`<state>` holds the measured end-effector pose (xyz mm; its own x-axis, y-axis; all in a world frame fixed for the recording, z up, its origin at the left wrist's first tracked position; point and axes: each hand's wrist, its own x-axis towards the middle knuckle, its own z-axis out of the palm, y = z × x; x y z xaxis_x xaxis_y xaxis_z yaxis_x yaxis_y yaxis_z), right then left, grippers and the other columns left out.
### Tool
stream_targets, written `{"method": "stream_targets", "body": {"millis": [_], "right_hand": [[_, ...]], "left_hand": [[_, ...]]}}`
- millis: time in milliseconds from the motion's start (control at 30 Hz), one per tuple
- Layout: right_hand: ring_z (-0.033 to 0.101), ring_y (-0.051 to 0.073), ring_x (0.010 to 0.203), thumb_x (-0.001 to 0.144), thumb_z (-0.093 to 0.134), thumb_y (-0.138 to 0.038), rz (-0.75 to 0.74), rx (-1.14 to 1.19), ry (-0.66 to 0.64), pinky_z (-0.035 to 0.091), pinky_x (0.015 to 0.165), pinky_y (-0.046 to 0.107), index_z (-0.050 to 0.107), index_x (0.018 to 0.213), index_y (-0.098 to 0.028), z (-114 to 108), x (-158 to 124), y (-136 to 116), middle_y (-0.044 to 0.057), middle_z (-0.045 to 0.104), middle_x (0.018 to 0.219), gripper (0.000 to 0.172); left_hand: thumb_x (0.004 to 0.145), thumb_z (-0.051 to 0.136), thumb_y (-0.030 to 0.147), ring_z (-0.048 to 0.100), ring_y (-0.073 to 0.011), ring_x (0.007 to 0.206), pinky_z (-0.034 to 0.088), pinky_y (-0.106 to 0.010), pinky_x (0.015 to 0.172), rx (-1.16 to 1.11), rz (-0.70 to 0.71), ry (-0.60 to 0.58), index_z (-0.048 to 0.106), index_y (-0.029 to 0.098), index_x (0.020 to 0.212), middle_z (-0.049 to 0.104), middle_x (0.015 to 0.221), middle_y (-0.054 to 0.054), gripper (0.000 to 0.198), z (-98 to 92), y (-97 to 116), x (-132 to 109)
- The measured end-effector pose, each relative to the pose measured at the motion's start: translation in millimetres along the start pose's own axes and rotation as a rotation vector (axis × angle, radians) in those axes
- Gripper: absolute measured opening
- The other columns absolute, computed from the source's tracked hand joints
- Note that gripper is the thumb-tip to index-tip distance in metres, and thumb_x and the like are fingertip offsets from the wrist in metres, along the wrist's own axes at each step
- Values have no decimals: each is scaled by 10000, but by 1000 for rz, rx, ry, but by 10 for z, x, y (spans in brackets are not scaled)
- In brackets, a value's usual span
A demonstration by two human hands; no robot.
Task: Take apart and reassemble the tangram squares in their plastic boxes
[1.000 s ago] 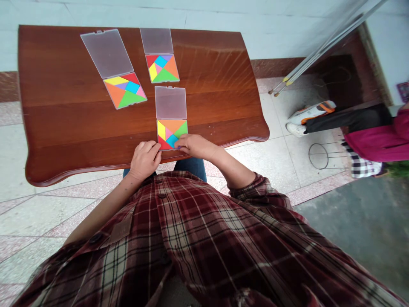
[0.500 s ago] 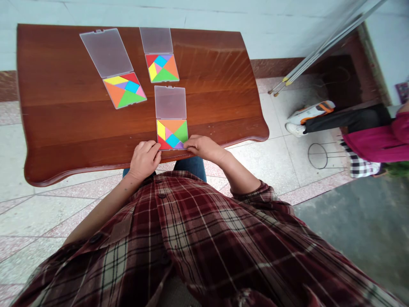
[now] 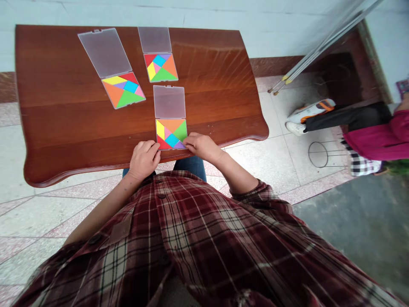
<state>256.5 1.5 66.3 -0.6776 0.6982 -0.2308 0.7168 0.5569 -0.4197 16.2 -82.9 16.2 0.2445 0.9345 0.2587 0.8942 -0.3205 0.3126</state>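
Observation:
A small tangram case lies open near the front edge of the brown wooden table, filled with coloured pieces; its clear lid lies flat behind it. My left hand has curled fingers pressed against the case's near left corner. My right hand has its fingers together on the near right corner, beside the purple piece. Both hands hold the case from either side.
Two more open tangram cases lie farther back: a larger one at the left and a small one in the middle, each with its lid behind. At the right, another person's leg and shoe, a wire ring and metal poles.
My right hand has slid to the right, off the coloured pieces, to the case's right corner, uncovering the purple piece. My left hand has stayed in place.

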Motion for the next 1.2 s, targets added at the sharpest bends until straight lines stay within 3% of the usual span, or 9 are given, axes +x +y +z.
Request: {"method": "stream_targets", "body": {"millis": [300,1200], "right_hand": [[567,175,886,931,507,-227,21,-116,-8,355,727,263,652,1006,-158,78,20,-86,94,628,1049,178],[587,173,932,949,467,-192,30,-96,-35,372,752,252,653,1015,-161,36,51,-122,85,644,1055,200]], "left_hand": [[939,408,280,538,-260,956,452,-416,874,-5,-10,-15,655,140,1099,650,1086,-130,326,-38,31,21],[937,422,273,537,-248,935,440,-390,853,17,14,19,653,149,1089,649,1067,-116,302,-17,25,10]]}}
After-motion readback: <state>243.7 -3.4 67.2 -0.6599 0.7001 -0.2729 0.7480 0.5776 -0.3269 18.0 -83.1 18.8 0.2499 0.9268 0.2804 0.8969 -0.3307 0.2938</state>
